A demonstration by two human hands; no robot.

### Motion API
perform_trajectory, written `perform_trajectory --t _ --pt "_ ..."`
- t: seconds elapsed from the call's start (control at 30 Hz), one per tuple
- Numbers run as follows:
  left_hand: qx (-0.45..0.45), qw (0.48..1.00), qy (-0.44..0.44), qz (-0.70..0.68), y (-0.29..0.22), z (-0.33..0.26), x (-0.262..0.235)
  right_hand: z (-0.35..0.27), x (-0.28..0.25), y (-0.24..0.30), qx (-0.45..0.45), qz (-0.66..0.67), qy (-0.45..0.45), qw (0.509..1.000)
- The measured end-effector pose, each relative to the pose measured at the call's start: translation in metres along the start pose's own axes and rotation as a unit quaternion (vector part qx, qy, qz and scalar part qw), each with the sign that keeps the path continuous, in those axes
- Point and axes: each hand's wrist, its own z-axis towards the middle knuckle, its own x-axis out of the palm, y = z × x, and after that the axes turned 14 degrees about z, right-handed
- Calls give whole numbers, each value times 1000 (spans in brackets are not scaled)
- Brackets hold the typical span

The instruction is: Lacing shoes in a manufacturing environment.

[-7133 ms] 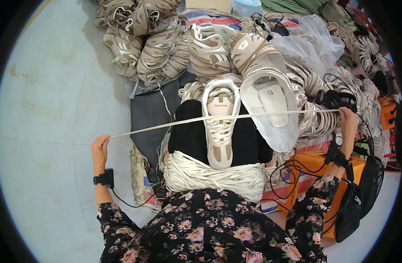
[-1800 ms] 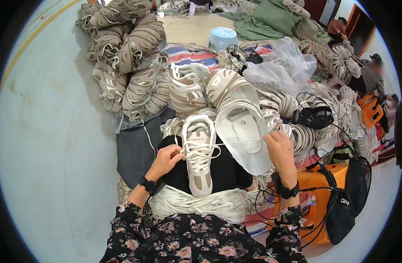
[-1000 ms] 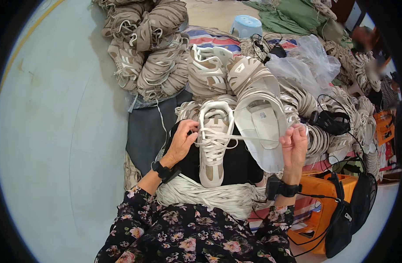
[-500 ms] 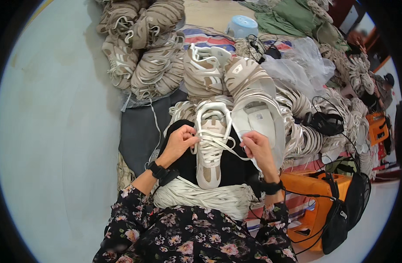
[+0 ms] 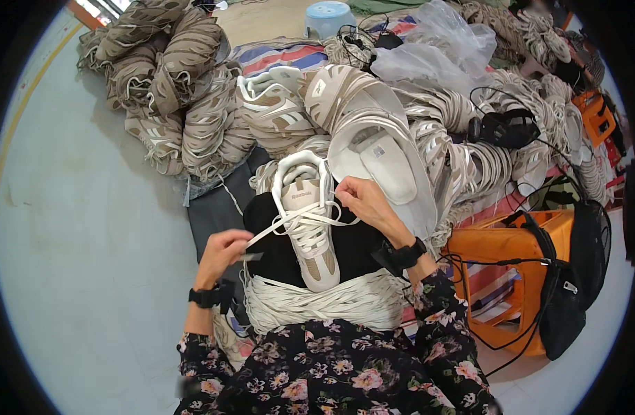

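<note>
A beige and white sneaker upper (image 5: 312, 235) lies on the black cloth over my lap, its toe toward me and white lace (image 5: 305, 220) crossing its tongue. My left hand (image 5: 224, 254) is closed on one lace end and draws it out taut to the left of the shoe; the fingers are slightly blurred. Beside the shoe's right eyelets, my right hand (image 5: 366, 200) pinches the other part of the lace near the collar. Across my lap, below the toe, lies a thick bundle of white laces (image 5: 324, 301).
Stacked shoe uppers (image 5: 168, 62) stand at the far left, with more rows (image 5: 487, 162) at the right. Ahead lie a nested stack of uppers (image 5: 373, 155) and a clear plastic bag (image 5: 435, 52). At my right are an orange stool (image 5: 504, 249) and a black bag (image 5: 573, 277) with cables.
My left hand has moved away from the shoe to the left, pulling a lace end with it. My right hand has come in close to the shoe's right side. The view has shifted.
</note>
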Motion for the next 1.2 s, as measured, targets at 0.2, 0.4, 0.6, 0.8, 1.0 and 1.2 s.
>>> perform_trajectory --t 0.2,0.4,0.6,0.8,1.0,1.2 --pt "-84 994 -28 58 52 -59 -38 -1 2 -3 0 42 52 998" --pt "46 963 -189 184 83 -57 -21 3 4 -4 -3 23 47 999" --pt "6 902 -332 276 92 -9 0 3 9 10 8 -50 19 999" --pt "18 943 -320 90 56 49 7 1 21 15 -53 -196 -20 979" --pt "127 948 -239 -168 21 64 35 1 42 28 -124 -365 39 922" --pt "71 963 -80 -246 13 50 56 9 34 66 -275 -296 5 915"
